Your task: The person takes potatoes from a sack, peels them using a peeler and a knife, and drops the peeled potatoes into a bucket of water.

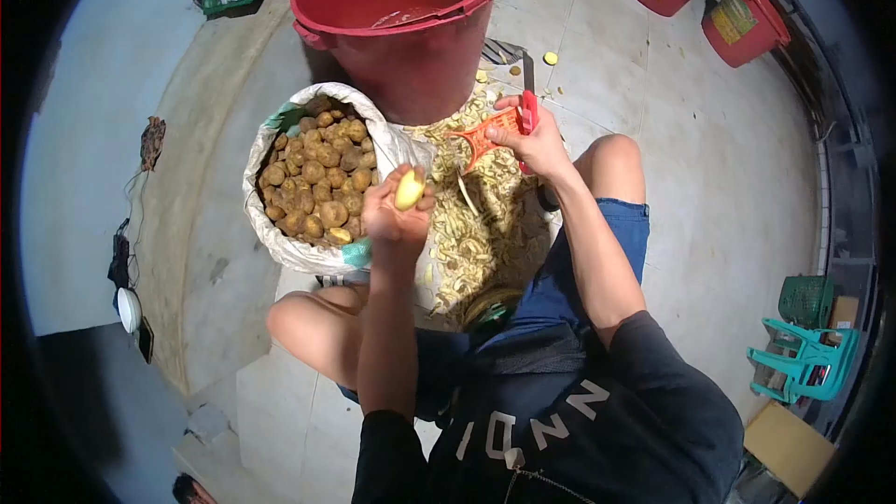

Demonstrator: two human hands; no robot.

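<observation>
A peeled yellow potato rests in my left hand, its palm turned up and fingers curled about it, beside the sack's right edge. My right hand is closed on an orange peeler, whose forked head points left toward the potato. A red-handled knife is in the same hand, with its blade upward. Brown unpeeled potatoes fill the open white sack at my left. Between my legs lies a wide heap of potato peelings.
A large red bucket stands just beyond the peelings. Small potato pieces lie on the tiles to its right. Two smaller red buckets are at the far right. A teal stool and a cardboard piece are at the right edge.
</observation>
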